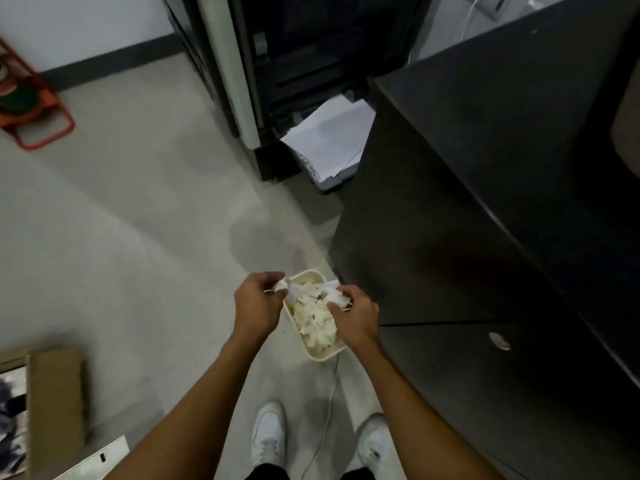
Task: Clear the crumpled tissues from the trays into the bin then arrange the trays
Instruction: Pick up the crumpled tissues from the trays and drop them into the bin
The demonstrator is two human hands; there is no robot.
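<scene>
At the far left an orange wire rack (33,109) stands on the pale floor (138,220) against the wall. At the near left lies an open cardboard box (53,393); what is in it is too blurred to tell. The person stands over the floor with both bare forearms reaching forward and down. The left hand (256,306) hangs just left of the bin, its fingers (268,276) curled in and pinching a small white tissue wad (281,285) above the bin's far left corner. The cream rectangular bin (322,357) sits on the floor between the two hands, right beside the foot of the dark desk, and is filled with crumpled tissues (317,317) that reach about to its rim. The right hand (353,318) is over the bin's right edge, its fingers (348,291) bent round another crumpled tissue (337,299) that touches the heap below. Nearer, the person's two white shoes (268,434) point forward, and a thin white cable (325,410) trails along the floor between them toward the bin. Farther off, a tall black machine (294,46) stands with white paper sheets (329,140) fanned out at its base. The black desk (519,150) fills the right side, and a small round silver fitting (499,341) shows on its near front panel.
</scene>
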